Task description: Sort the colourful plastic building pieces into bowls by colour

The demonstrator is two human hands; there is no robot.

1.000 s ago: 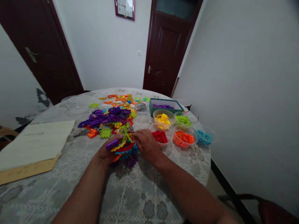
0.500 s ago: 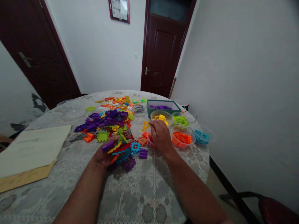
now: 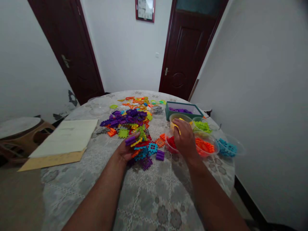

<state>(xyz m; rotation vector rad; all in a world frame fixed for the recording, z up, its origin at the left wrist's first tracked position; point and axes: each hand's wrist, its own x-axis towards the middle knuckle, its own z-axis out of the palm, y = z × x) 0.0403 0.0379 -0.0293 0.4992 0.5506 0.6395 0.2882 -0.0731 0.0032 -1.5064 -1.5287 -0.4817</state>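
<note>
My left hand point(image 3: 126, 150) lies on the round table point(image 3: 149, 199), fingers curled around a handful of plastic building pieces point(image 3: 141, 147), among them a purple bar, a yellow strip and blue squares. My right hand point(image 3: 184, 138) is over the clear bowl of yellow pieces point(image 3: 179, 119), fingers pinched on a yellow piece point(image 3: 177, 127). Under its wrist sits the bowl of red pieces point(image 3: 171, 142). A purple block point(image 3: 160, 155) and an orange square point(image 3: 159, 142) lie between my hands.
A large heap of purple, orange and green pieces point(image 3: 128, 117) covers the table's far middle. Bowls of green point(image 3: 203, 126), orange point(image 3: 206, 146) and blue pieces point(image 3: 227, 148) and a teal box point(image 3: 183, 109) stand right. A paper pad on cardboard point(image 3: 64, 138) lies left. Two dark doors behind.
My right hand left the handful, picked a yellow piece and moved right and away to the yellow bowl. My left hand stayed on the handful. The camera turned left.
</note>
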